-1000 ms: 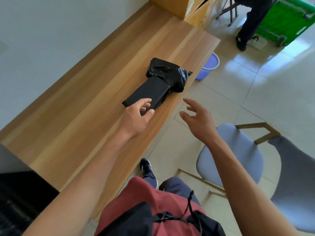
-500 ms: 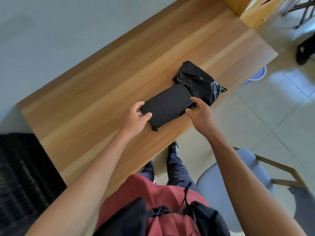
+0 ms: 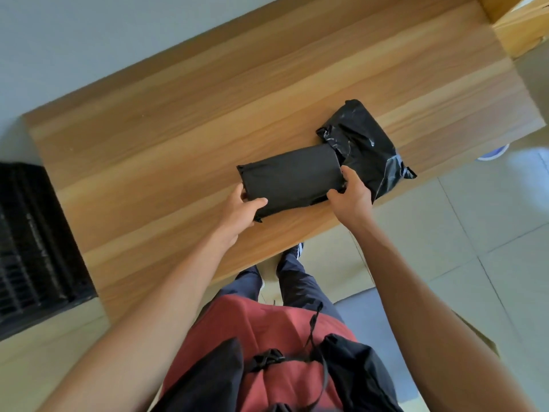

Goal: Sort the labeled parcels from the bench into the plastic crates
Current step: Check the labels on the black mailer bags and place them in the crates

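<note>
1. left hand (image 3: 237,208) and right hand (image 3: 350,196) each pinch an end of the flat black parcel (image 3: 292,176) on the bench (image 3: 178,120).
2. crumpled black parcel (image 3: 364,144) just beside it, untouched.
3. black crate (image 3: 32,242) at bench's left end; both parcels unsorted, label not visible.

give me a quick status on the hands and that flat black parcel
Left hand and right hand both grip the flat black parcel, one each end. Parcel on the bench. Crinkled black parcel touches its far end.
</note>
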A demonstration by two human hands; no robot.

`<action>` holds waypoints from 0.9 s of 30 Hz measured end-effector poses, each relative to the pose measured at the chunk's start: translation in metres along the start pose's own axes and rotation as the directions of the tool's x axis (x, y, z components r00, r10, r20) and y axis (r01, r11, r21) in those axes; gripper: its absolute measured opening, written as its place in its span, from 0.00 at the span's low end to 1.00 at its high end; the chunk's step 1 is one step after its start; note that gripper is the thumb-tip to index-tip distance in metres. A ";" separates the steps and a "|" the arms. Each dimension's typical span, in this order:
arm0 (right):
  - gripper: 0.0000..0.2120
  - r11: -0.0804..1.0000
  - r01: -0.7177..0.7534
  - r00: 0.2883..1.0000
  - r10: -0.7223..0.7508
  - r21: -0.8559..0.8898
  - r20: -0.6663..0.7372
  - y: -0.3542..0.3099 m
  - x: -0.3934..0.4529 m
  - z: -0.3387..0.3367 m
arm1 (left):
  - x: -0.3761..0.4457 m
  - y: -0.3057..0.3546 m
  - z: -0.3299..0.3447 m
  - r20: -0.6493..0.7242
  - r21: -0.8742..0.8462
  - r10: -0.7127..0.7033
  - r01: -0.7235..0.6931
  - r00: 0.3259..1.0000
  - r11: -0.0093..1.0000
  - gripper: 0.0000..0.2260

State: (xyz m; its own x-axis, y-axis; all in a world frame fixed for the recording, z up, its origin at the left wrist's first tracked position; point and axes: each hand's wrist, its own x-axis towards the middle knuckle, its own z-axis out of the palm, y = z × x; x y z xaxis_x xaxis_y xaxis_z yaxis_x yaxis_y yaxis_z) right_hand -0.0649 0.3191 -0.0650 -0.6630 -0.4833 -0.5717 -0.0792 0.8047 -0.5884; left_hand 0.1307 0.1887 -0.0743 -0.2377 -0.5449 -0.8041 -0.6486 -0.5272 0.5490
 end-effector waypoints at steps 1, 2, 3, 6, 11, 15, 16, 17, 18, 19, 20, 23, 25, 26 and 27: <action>0.29 1.000 -0.001 1.000 0.001 0.001 0.007 0.000 0.001 0.000 | 0.001 -0.002 -0.002 -0.009 -0.023 -0.002 0.001 1.000 1.000 0.37; 0.29 1.000 0.001 1.000 -0.001 0.008 0.018 -0.001 0.001 0.001 | 0.002 -0.004 -0.004 -0.018 -0.042 0.002 -0.003 1.000 0.999 0.39; 0.30 1.000 0.014 1.000 -0.014 0.013 0.024 -0.003 0.000 0.002 | 0.002 -0.005 -0.006 -0.027 -0.055 0.020 -0.022 0.999 0.998 0.40; 0.33 0.998 0.065 0.997 -0.066 0.013 0.049 -0.007 -0.003 0.007 | -0.001 -0.005 -0.014 -0.050 -0.116 0.067 -0.073 0.996 0.991 0.43; 0.35 0.987 0.158 0.985 -0.157 0.001 0.064 -0.020 -0.014 0.018 | -0.005 -0.003 -0.036 -0.142 -0.126 0.174 -0.192 0.974 0.973 0.50; 0.35 0.959 0.278 0.960 -0.279 0.049 -0.001 -0.037 -0.022 0.024 | -0.013 0.006 -0.053 -0.203 -0.249 0.224 -0.271 0.953 0.930 0.43; 0.35 0.951 0.304 0.953 -0.304 0.058 -0.021 -0.043 -0.023 0.024 | -0.016 0.010 -0.057 -0.217 -0.290 0.231 -0.288 0.949 0.913 0.39; 0.34 0.939 0.337 0.941 -0.335 0.063 -0.045 -0.048 -0.025 0.023 | -0.018 0.013 -0.060 -0.226 -0.326 0.231 -0.297 0.946 0.898 0.34; 0.33 0.928 0.366 0.930 -0.362 0.064 -0.065 -0.054 -0.027 0.022 | -0.020 0.015 -0.063 -0.232 -0.361 0.223 -0.297 0.947 0.884 0.29; 0.33 0.915 0.398 0.916 -0.392 0.063 -0.088 -0.059 -0.028 0.021 | -0.023 0.017 -0.067 -0.236 -0.398 0.214 -0.295 0.948 0.869 0.26; 0.33 0.901 0.430 0.900 -0.423 0.055 -0.108 -0.063 -0.028 0.020 | -0.024 0.018 -0.070 -0.236 -0.433 0.205 -0.292 0.950 0.853 0.24; 0.35 0.838 0.545 0.831 -0.544 -0.022 -0.121 -0.070 -0.029 0.017 | -0.030 0.021 -0.081 -0.216 -0.516 0.199 -0.285 0.956 0.808 0.23; 0.37 0.800 0.595 0.796 -0.600 -0.081 -0.075 -0.074 -0.029 0.013 | -0.031 0.023 -0.088 -0.196 -0.558 0.201 -0.278 0.960 0.782 0.22; 0.39 0.782 0.612 0.784 -0.620 -0.119 -0.044 -0.075 -0.028 0.011 | -0.032 0.025 -0.092 -0.182 -0.574 0.199 -0.268 0.963 0.774 0.21; 0.40 0.760 0.629 0.769 -0.639 -0.164 -0.012 -0.077 -0.028 0.010 | -0.032 0.026 -0.095 -0.165 -0.585 0.194 -0.254 0.967 0.770 0.21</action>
State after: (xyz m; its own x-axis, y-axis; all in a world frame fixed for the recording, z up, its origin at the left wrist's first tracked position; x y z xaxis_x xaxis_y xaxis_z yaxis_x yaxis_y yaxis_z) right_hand -0.0331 0.2675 -0.0095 -0.4683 -0.8817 -0.0570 -0.5989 0.3642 -0.7132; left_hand 0.1904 0.1306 -0.0129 -0.2364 -0.7365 -0.6337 -0.0164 -0.6491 0.7605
